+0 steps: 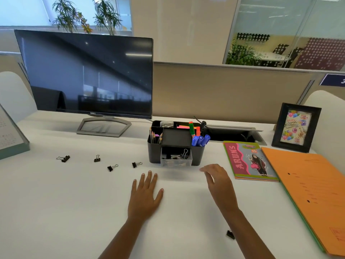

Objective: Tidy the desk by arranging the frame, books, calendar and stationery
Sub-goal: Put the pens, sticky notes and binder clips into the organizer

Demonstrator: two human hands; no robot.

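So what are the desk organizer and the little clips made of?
The organizer looks like matte black plastic, with a see-through drawer. The clips seem to be black metal with shiny wire handles, though they are too small to be sure.

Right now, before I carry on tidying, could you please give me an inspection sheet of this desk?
Surface: white desk, no spills seen.
Job's things: photo frame upright, back right; notebook and orange folder flat in front of it; calendar at left edge; organiser central, drawer open.
Clutter: four binder clips left of organiser, fifth clip by right forearm.
Hands: left hand flat on desk; right hand relaxed, holding nothing.
Cables: thin cable behind monitor; cable hatch open.
Surroundings: partition, plants.
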